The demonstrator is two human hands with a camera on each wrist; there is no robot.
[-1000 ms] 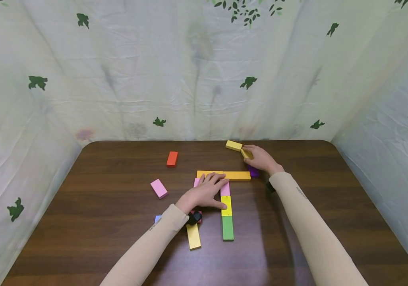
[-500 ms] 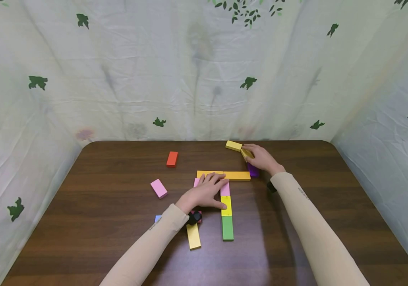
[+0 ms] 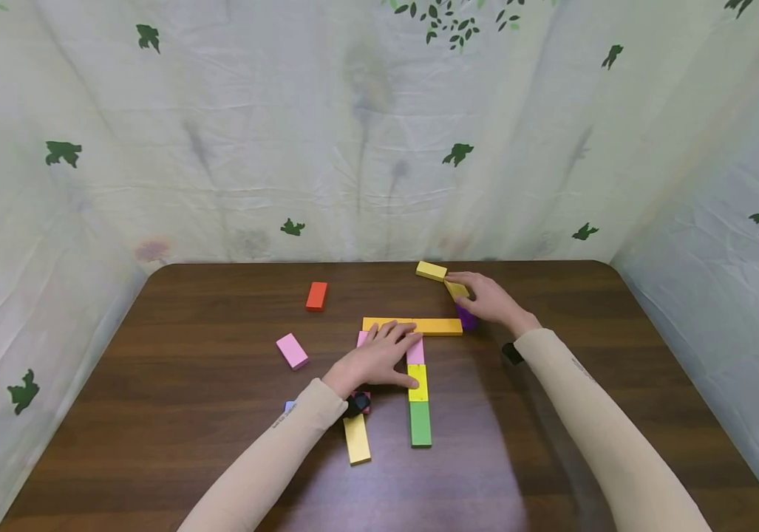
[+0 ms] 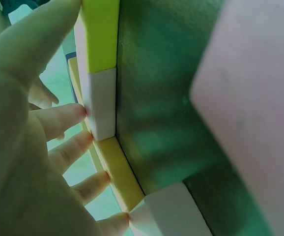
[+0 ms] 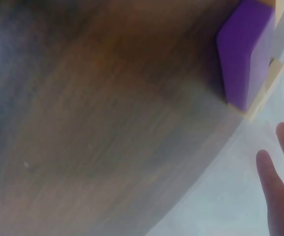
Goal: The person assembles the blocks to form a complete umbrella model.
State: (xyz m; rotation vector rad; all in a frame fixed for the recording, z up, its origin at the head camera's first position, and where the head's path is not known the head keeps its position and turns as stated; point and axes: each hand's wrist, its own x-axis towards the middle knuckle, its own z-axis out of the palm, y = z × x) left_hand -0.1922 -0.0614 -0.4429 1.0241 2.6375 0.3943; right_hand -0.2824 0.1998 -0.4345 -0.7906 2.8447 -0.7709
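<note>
My left hand [image 3: 379,363] lies with spread fingers across a line of flat blocks. Its thumb meets a bright yellow block [image 3: 417,383] and its fingertips touch a pink block [image 4: 103,103] and an orange block [image 4: 117,167]. A green block [image 3: 420,424] continues the column toward me. At the far right of the line, my right hand [image 3: 488,299] hovers with thumb and fingers parted beside a yellow block [image 3: 457,289]. That block adjoins a purple block [image 3: 465,318] and a pale yellow block [image 3: 431,270]. The right wrist view shows straight fingers apart from the purple block.
A red block [image 3: 315,295] and a pink loose block [image 3: 291,351] lie to the left on the brown table [image 3: 206,369]. Another pale yellow block [image 3: 356,440] and a blue block [image 3: 289,406] are partly covered by the left arm. A white curtain [image 3: 233,170] hangs behind.
My right hand has released the yellow block and drawn slightly right, baring more of it. The left hand keeps its place; the head view shifts slightly.
</note>
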